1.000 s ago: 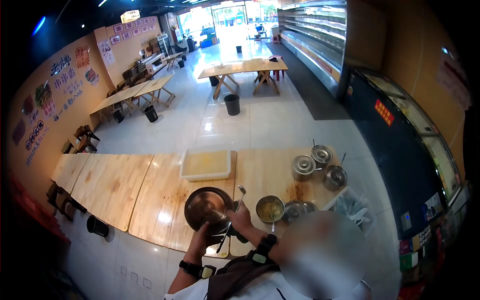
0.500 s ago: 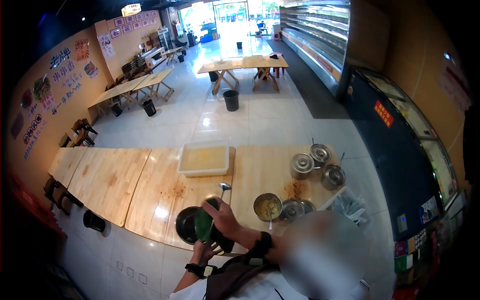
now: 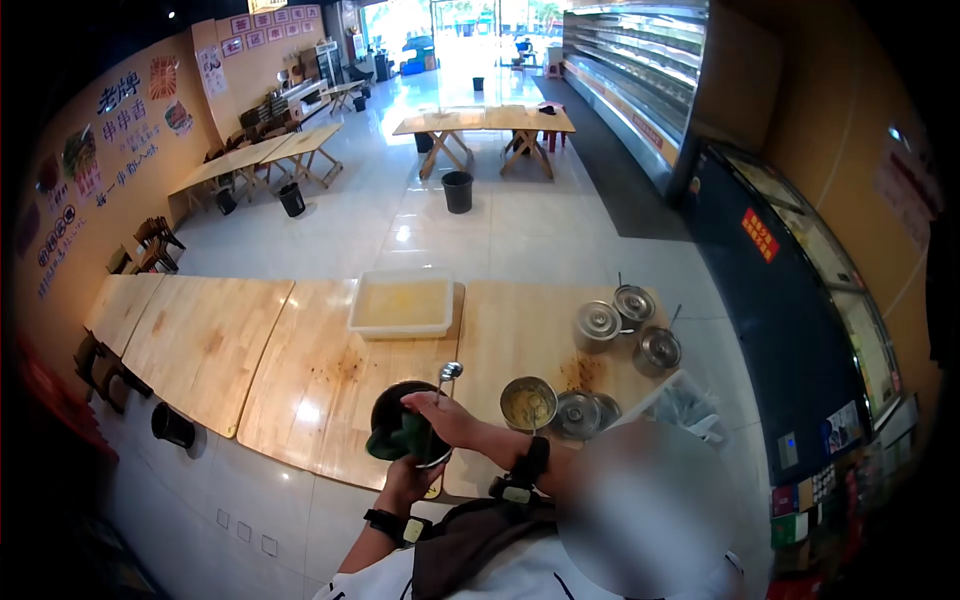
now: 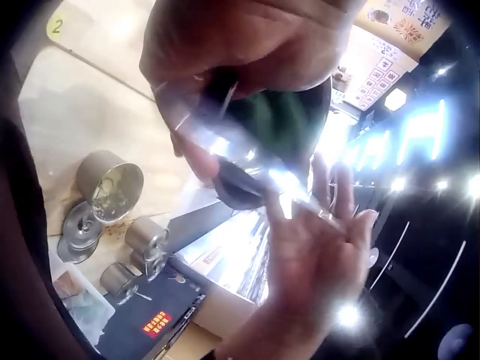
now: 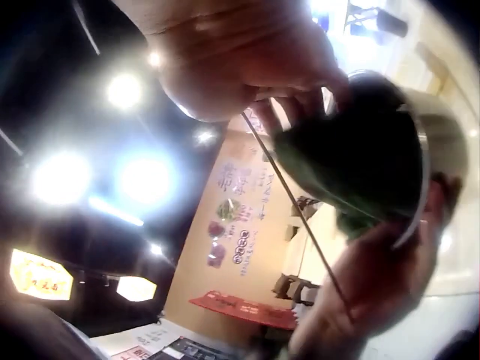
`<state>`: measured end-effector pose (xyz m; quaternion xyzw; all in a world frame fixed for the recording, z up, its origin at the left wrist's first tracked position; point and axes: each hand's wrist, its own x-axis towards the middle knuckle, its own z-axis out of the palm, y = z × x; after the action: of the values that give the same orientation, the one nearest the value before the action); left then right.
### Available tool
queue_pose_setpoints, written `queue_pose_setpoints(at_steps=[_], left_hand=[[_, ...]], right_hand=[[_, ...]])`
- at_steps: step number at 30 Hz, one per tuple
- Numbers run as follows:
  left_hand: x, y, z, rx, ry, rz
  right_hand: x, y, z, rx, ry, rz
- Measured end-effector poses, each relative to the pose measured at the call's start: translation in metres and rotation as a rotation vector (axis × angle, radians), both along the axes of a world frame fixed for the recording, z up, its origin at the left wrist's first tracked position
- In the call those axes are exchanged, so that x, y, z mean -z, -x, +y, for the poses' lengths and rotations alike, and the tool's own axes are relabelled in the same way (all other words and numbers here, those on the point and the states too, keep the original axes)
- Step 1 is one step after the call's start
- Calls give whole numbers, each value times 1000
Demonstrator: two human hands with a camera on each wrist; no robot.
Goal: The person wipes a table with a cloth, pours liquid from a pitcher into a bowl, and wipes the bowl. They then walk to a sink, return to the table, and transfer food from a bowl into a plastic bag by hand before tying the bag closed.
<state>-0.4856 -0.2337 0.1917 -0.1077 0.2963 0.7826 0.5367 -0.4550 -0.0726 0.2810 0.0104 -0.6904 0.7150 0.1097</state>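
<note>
My left hand (image 3: 408,480) grips the rim of a metal basin (image 3: 383,402), tilted over the table's front edge with its dark inside showing. A dark green cloth (image 3: 395,442) lies against the basin's mouth. My right hand (image 3: 447,420) reaches across the opening, its fingers over the cloth (image 5: 322,169) in the right wrist view. The same hand holds a ladle (image 3: 451,371), bowl end up; its thin handle (image 5: 300,214) runs down past the left hand (image 5: 386,274). In the left wrist view the right hand (image 4: 315,251) shows beyond the bright rim, overlapping it.
Right of the hands stand a pot of yellowish food (image 3: 528,404) and several lidded metal pots (image 3: 598,322). Behind the basin sits a plastic tub (image 3: 403,305). A clear bin (image 3: 685,405) is at the table's right end. Brown stains mark the wooden table (image 3: 200,325).
The basin has gone from facing up to tilted, mouth turned toward me. The green cloth has come up to its mouth, and the right hand has moved left over it with the ladle.
</note>
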Motion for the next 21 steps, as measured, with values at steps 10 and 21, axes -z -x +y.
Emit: queue_pose_setpoints(at_steps=[10,21], left_hand=[[-20,2,2,-91,174,102],[-45,-11,2,-86,264,179]], right_hand=[[-47,-61,47,288,-331,-332],[-61,-91,45,161,57,-213]])
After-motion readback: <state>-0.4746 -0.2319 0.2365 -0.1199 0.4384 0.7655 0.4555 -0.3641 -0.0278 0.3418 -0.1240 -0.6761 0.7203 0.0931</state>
